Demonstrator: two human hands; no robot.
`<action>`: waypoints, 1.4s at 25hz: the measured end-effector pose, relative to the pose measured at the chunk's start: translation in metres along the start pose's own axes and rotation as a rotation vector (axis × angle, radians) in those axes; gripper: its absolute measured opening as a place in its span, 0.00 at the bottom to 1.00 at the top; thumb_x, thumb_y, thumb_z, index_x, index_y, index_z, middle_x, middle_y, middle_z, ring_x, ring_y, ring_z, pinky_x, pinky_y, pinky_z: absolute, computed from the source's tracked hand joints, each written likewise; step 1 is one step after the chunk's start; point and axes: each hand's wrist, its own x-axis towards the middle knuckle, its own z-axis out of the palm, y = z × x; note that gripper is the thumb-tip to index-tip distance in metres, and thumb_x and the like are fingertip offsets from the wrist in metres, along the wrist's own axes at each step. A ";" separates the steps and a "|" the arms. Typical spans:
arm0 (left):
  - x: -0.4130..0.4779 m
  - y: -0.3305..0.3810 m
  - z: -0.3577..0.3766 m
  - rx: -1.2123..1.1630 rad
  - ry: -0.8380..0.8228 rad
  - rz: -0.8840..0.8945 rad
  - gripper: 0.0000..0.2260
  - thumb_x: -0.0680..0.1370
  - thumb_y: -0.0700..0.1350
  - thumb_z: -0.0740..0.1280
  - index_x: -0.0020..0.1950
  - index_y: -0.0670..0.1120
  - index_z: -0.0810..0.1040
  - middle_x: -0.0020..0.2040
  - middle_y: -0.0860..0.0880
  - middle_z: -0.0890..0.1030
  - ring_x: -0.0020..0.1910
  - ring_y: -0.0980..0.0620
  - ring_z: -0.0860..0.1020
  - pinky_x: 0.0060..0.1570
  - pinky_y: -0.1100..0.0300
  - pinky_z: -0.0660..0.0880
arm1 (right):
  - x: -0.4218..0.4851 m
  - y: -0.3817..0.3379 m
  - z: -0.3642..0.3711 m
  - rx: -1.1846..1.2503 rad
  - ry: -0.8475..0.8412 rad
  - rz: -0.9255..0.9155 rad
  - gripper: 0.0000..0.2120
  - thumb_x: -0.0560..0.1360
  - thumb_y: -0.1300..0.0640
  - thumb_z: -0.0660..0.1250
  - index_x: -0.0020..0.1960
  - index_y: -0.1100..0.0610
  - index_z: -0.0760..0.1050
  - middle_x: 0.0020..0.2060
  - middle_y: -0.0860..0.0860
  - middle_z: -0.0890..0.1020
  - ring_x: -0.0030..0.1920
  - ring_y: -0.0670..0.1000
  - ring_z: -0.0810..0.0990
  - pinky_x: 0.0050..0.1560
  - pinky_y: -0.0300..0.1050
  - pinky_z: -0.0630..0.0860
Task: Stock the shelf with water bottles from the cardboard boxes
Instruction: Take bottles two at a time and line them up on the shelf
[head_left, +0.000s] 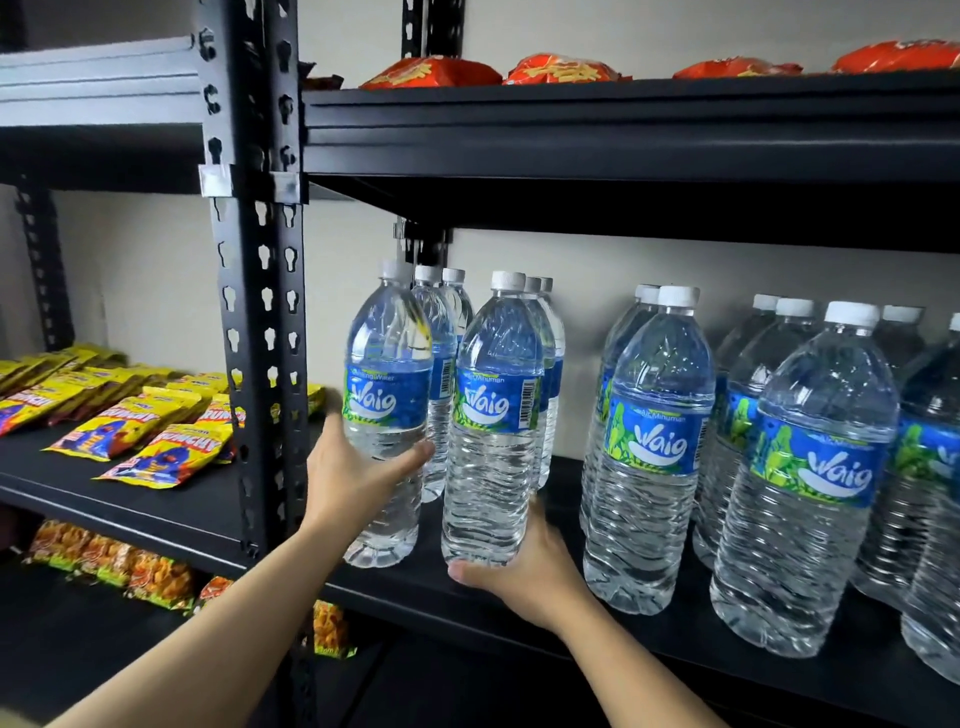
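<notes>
Two clear water bottles with blue labels and white caps stand at the left end of the black shelf (649, 642). My left hand (349, 474) wraps the lower half of the leftmost bottle (387, 374). My right hand (524, 571) cups the base of the second bottle (496, 415) from below and the right. Behind these two stand more bottles (441, 332) in rows. To the right, several more rows of the same bottles (660, 441) fill the shelf. No cardboard box is in view.
A black slotted upright post (254, 312) stands just left of my left hand. Yellow snack packs (156, 441) lie on the left shelf. Red snack bags (431, 73) sit on the shelf above. Orange packs (150, 571) lie below.
</notes>
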 end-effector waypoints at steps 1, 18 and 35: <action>0.000 0.000 -0.001 0.011 -0.026 0.007 0.33 0.61 0.58 0.81 0.56 0.52 0.68 0.52 0.53 0.76 0.55 0.51 0.76 0.57 0.54 0.74 | -0.001 -0.001 -0.001 -0.002 -0.008 0.001 0.65 0.46 0.24 0.74 0.76 0.46 0.54 0.69 0.48 0.71 0.70 0.49 0.69 0.69 0.50 0.70; -0.021 -0.051 -0.002 0.118 -0.327 -0.225 0.51 0.66 0.64 0.75 0.78 0.48 0.52 0.71 0.45 0.72 0.69 0.44 0.72 0.68 0.49 0.69 | -0.005 -0.003 -0.015 -0.011 -0.031 -0.081 0.43 0.56 0.28 0.73 0.66 0.45 0.69 0.60 0.42 0.76 0.61 0.42 0.74 0.62 0.38 0.70; -0.015 -0.051 0.013 0.128 -0.385 -0.328 0.47 0.69 0.59 0.76 0.77 0.43 0.53 0.72 0.43 0.70 0.70 0.42 0.70 0.66 0.52 0.67 | -0.010 -0.004 -0.016 0.015 -0.075 -0.046 0.52 0.57 0.28 0.71 0.75 0.47 0.60 0.68 0.46 0.69 0.70 0.46 0.68 0.70 0.43 0.65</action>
